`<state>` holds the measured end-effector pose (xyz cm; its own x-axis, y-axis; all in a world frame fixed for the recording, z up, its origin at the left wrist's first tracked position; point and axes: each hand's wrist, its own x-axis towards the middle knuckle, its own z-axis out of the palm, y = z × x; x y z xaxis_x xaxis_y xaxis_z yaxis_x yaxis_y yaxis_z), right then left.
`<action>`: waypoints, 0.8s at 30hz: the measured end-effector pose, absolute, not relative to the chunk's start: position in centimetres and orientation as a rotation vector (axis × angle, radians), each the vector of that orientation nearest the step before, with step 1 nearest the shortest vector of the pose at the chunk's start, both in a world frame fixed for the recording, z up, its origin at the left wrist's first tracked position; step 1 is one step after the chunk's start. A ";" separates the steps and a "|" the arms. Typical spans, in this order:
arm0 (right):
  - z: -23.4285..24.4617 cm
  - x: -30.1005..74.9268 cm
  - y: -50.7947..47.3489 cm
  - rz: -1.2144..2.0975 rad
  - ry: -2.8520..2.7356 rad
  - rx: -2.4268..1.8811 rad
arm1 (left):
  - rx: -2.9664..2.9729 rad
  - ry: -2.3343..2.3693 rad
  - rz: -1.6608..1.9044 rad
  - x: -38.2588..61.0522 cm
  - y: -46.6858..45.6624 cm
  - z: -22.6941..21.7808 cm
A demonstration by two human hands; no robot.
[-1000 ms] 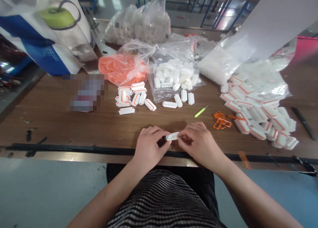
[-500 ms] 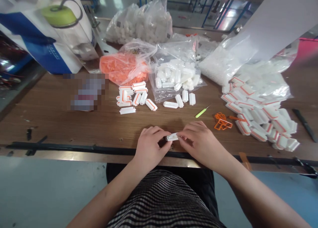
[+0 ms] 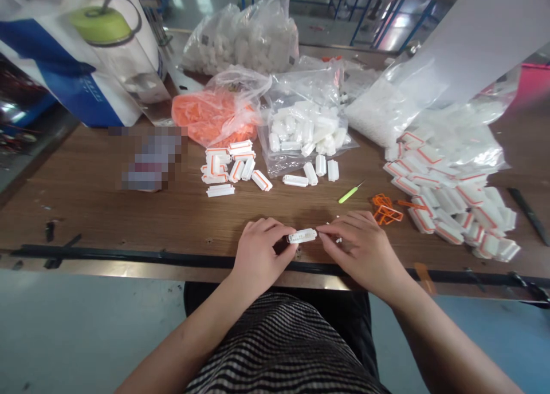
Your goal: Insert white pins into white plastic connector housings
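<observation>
1. My right hand (image 3: 361,248) has moved away from the white plastic strip (image 3: 302,236); its fingers (image 3: 344,222) are now apart from it, just beside it.
2. My left hand (image 3: 258,251) clamps the strip near the front edge of the bench (image 3: 86,211).
3. My fingertips hide the strip's left end.

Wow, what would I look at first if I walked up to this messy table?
Your eye would probably jump to the big heap of white plastic pieces with orange edges on the right of the wooden table. Next comes the bright orange bundle in a clear plastic bag toward the back. At the front edge, the left hand pinches one small white piece, with the right hand just beside it.
</observation>
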<state>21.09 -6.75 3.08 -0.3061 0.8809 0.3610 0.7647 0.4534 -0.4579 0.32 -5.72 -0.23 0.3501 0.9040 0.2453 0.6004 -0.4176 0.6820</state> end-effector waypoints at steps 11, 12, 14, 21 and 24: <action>2.7 24.8 -8.2 0.333 -1.959 -1.607 | 2.241 1.314 0.756 0.2 -5.6 0.1; 2.6 24.6 -8.3 0.337 -1.958 -1.589 | 2.258 1.309 0.726 0.2 -5.5 0.3; 2.5 23.7 -8.4 0.345 -1.972 -1.524 | 2.286 1.283 0.653 0.2 -5.1 0.8; 1.2 20.8 -8.0 0.290 -2.019 -1.432 | 2.407 1.069 0.405 1.0 -2.6 2.2; 1.1 20.6 -8.2 0.292 -2.010 -1.424 | 2.440 1.000 0.381 1.3 -2.2 1.9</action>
<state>20.60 -8.22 1.09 -0.1994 0.9047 0.3766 0.7599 0.3854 -0.5235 1.27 -2.23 1.93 0.6952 0.7149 0.0750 0.5835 -0.6223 0.5218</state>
